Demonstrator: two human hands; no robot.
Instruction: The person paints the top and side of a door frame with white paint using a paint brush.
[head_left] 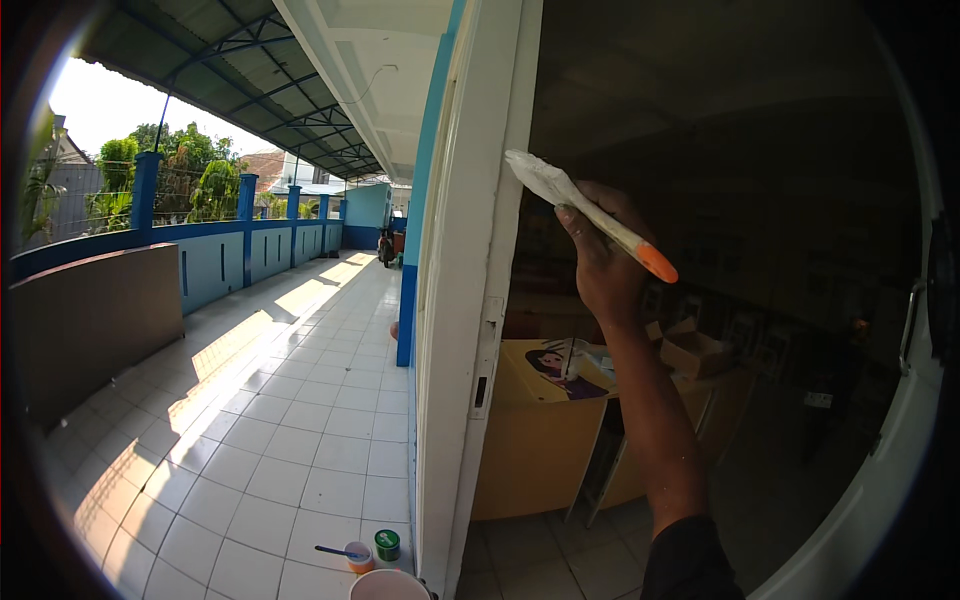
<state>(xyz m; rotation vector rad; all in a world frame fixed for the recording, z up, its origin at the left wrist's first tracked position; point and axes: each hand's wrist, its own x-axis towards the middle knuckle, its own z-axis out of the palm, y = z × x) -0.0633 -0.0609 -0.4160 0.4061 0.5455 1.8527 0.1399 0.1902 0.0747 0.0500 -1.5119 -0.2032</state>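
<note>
My right hand [608, 255] is raised and closed around a paintbrush [625, 235]. White paint coats the brush's bristle end, and its handle ends in orange. The bristle tip meets the inner edge of the white door frame [497, 215]; whether it presses on it or is just short of it, I cannot tell. Lower on the frame sits a metal lock plate [482, 385]. My left hand is out of view.
On the tiled floor [290, 480] by the frame's foot stand a pale bucket [388, 588], a small orange-and-white tub [359, 560] and a green can [387, 544]. Inside the dark room are a yellowish table [540, 450] and a cardboard box [695, 350]. A white door [890, 450] stands right.
</note>
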